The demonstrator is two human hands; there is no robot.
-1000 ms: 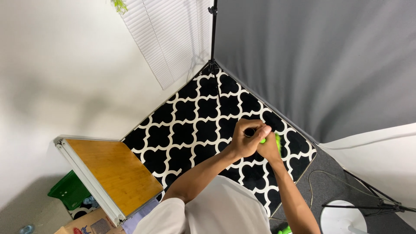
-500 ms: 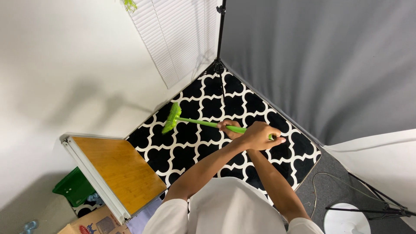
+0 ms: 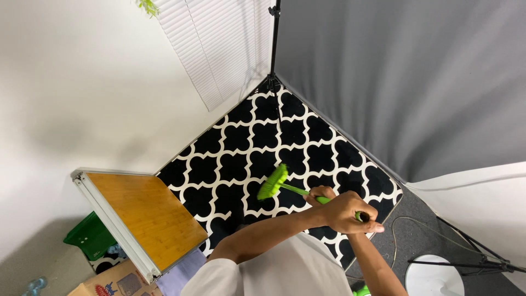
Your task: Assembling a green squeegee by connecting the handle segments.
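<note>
Black-and-white patterned carpet (image 3: pixel 241 159) covers the floor in the corner of a room, bounded by a white wall with slatted blinds (image 3: pixel 219 44) on one side and a grey backdrop cloth (image 3: pixel 405 77) on the other; a black stand pole (image 3: pixel 272 44) rises where the two meet. Seen from above, the person grips a bright green broom (image 3: pixel 285 186) with both hands. The left hand (image 3: pixel 348 212) is closed in a full fist around the upper end of the handle, thumb pointing outward to the right, with the dark tip of the handle showing just past the knuckles. The right hand (image 3: pixel 322 194) sits a little lower on the handle, partly hidden behind the left, its fingers curled around the green shaft. From there the handle slants down and to the left, and the green bristle head rests on the carpet near its middle, just in front of the hands. At the lower left, a wooden-topped table (image 3: pixel 142 219) with a metal edge stands tilted, with a green bin (image 3: pixel 87 238) beside it.
</note>
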